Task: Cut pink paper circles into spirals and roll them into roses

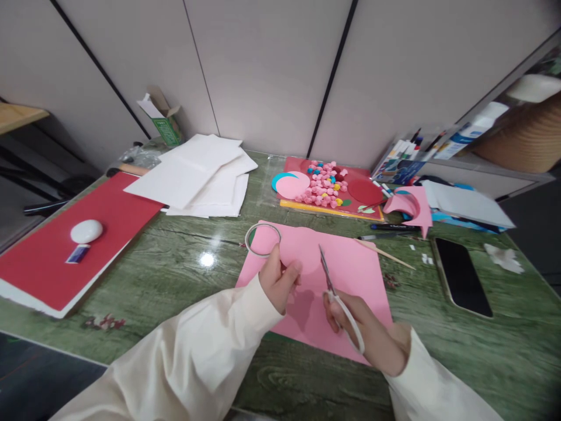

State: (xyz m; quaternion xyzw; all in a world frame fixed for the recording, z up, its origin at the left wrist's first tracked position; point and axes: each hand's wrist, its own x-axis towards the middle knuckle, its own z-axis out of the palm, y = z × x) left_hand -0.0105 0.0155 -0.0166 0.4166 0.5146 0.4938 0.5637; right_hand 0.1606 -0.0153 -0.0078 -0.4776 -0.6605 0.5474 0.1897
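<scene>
While our left hand [279,280] pinches one pink paper piece [303,248], our right hand [371,332] grips one pair of white-handled scissors [331,287] above one pink sheet [362,278].

Head-worn view, facing forward and down, table [175,269] near.

An open green box [169,131] stands just behind overlapping white sheets [186,175].
</scene>
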